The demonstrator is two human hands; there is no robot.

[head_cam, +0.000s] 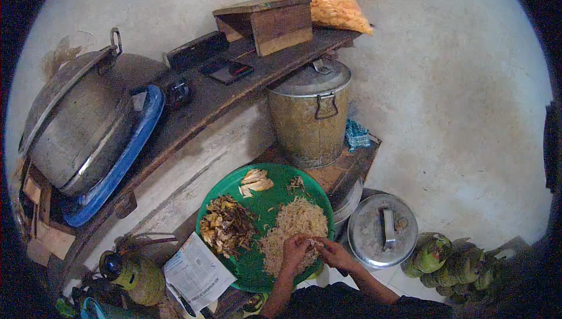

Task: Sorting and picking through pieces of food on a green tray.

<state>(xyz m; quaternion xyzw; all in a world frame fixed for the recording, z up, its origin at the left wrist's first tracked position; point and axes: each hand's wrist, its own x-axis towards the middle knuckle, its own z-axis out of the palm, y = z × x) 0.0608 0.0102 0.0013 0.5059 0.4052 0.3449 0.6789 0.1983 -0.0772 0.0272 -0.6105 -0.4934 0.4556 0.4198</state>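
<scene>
A round green plastic tray point(259, 270) lies before me. Over the heap of pale shredded food point(303, 218) on its right side, my left hand point(297, 251) and my right hand point(333, 255) meet fingertip to fingertip, pinching a small pale shred point(314, 243) between them. A pile of brown and yellowish scraps point(226, 226) occupies the tray's left side. Near the far rim are several larger pale pieces point(256, 182), with a small dark clump point(296, 183) to their right.
Printed paper point(199, 270) overlaps the tray's left edge. A tall lidded metal pot point(307, 121) stands behind, a round metal lid point(373, 235) at right. Green gas cylinders point(140, 279) are at lower left and right. A wooden shelf point(210, 99) holds large pans point(88, 121) and a blue basin point(127, 165).
</scene>
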